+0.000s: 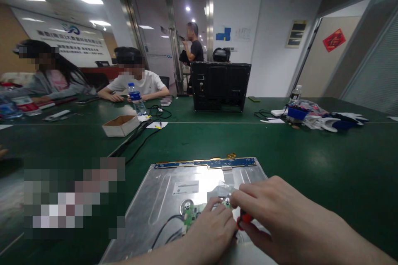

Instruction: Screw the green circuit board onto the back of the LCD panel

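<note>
A flat silver metal display panel (164,186) lies on the table in front of me, with a long blue circuit strip (205,164) along its far edge. My left hand (213,225) rests over a green circuit board (189,215) on the panel, fingers bent and close together; its thumb and fingertips are partly hidden. In my right hand (267,211) is a screwdriver with a red and black handle (245,217), its tip hidden between the hands. A clear plastic film (220,190) lies beyond my fingers. Dark cables (164,225) run from the board.
A black monitor-like unit (221,87) stands across the green table (311,165). Farther left are a small open box (121,126), a water bottle (136,99) and black cables. Gloves (329,122) and a blue container (297,112) lie at right. Other people sit opposite; one stands by the door.
</note>
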`<move>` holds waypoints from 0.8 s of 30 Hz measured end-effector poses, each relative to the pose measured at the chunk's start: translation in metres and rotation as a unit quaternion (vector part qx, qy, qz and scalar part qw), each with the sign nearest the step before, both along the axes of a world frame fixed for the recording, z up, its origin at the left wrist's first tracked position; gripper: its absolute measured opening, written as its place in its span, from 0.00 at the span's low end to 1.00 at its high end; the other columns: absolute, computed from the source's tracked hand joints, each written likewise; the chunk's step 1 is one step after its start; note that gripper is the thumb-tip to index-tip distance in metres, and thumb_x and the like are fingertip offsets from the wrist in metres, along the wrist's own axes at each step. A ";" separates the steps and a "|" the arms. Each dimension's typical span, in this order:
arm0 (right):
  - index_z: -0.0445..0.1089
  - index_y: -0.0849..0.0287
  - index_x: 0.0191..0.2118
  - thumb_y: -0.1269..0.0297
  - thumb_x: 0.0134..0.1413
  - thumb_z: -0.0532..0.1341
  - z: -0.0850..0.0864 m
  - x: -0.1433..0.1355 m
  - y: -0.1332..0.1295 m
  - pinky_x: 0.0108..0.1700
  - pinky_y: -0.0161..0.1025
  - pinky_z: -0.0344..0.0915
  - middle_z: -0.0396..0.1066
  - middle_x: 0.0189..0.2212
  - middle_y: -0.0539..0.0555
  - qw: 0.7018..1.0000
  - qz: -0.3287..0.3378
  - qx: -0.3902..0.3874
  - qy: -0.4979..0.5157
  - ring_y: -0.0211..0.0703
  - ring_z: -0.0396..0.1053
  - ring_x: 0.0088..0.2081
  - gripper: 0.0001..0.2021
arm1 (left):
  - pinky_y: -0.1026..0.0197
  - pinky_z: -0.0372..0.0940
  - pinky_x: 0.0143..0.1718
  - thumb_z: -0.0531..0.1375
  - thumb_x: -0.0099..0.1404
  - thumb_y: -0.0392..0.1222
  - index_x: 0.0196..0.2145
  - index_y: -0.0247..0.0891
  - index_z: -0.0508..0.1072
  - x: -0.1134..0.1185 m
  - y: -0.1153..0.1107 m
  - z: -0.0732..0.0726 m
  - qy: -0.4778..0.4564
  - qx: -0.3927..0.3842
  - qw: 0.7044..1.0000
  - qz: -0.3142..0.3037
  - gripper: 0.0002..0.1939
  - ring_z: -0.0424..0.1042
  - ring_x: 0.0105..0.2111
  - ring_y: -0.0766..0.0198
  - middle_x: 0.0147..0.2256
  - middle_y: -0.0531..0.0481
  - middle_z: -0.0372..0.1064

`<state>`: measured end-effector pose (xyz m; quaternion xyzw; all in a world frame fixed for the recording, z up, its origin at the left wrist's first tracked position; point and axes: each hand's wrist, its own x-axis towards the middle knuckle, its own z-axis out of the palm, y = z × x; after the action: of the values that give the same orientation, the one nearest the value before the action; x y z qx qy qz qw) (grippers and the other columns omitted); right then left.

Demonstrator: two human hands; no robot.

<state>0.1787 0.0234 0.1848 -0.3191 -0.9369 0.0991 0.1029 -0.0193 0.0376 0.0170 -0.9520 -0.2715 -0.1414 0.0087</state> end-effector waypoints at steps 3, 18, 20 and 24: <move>0.64 0.56 0.38 0.73 0.54 0.58 -0.003 0.000 0.000 0.28 0.36 0.50 0.72 0.30 0.48 1.000 -0.006 0.015 0.000 0.37 0.64 0.27 0.07 | 0.49 0.58 0.58 0.58 0.72 0.43 0.50 0.37 0.71 -0.001 0.000 0.003 -0.004 -0.008 1.000 -0.003 0.12 0.71 0.49 0.52 0.46 0.44 0.76; 0.64 0.55 0.40 0.70 0.57 0.57 -0.010 0.002 0.001 0.28 0.38 0.48 0.72 0.32 0.48 1.000 -0.011 0.016 -0.014 0.39 0.64 0.28 0.05 | 0.46 0.56 0.57 0.61 0.69 0.46 0.48 0.36 0.70 0.001 0.001 0.001 0.009 -0.013 1.000 -0.009 0.14 0.73 0.47 0.50 0.47 0.44 0.77; 0.63 0.55 0.39 0.71 0.57 0.57 -0.008 0.002 0.001 0.28 0.38 0.48 0.72 0.32 0.48 1.000 -0.009 0.010 -0.012 0.39 0.64 0.28 0.05 | 0.48 0.56 0.57 0.60 0.70 0.44 0.48 0.37 0.70 0.000 0.001 0.001 0.009 -0.008 1.000 -0.003 0.11 0.73 0.47 0.52 0.46 0.44 0.77; 0.63 0.55 0.39 0.70 0.58 0.57 -0.005 0.003 0.001 0.28 0.38 0.48 0.71 0.32 0.48 1.000 -0.016 0.010 -0.014 0.39 0.64 0.29 0.04 | 0.48 0.56 0.58 0.61 0.69 0.44 0.44 0.37 0.72 -0.001 -0.001 0.003 0.000 -0.018 1.000 0.004 0.10 0.73 0.44 0.53 0.43 0.45 0.77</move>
<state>0.1819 0.0247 0.1794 -0.3340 -0.9341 0.0834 0.0948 -0.0202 0.0361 0.0201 -0.9508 -0.2780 -0.1362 -0.0082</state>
